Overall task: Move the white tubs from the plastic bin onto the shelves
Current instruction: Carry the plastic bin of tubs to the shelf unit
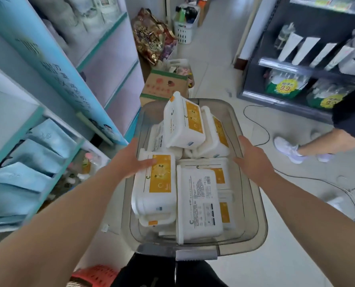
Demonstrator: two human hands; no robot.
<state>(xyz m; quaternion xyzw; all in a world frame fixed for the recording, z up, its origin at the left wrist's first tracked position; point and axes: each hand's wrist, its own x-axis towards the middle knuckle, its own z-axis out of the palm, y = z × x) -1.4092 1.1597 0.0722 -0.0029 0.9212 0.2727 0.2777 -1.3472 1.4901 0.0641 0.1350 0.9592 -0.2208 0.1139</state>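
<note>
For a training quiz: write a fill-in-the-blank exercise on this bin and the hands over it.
1. The left hand touches a white ____ in the bin.
2. The right hand, fingers straight, holds ____.
3. The cardboard box stands on the ____ beyond the bin.
Missing words: tub; nothing; floor.

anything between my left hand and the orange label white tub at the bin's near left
Nothing visible. The left hand touches the white rectangular plastic tub with the orange label, which lies on top of the pile in the grey translucent plastic bin, no other tub over it.
</note>
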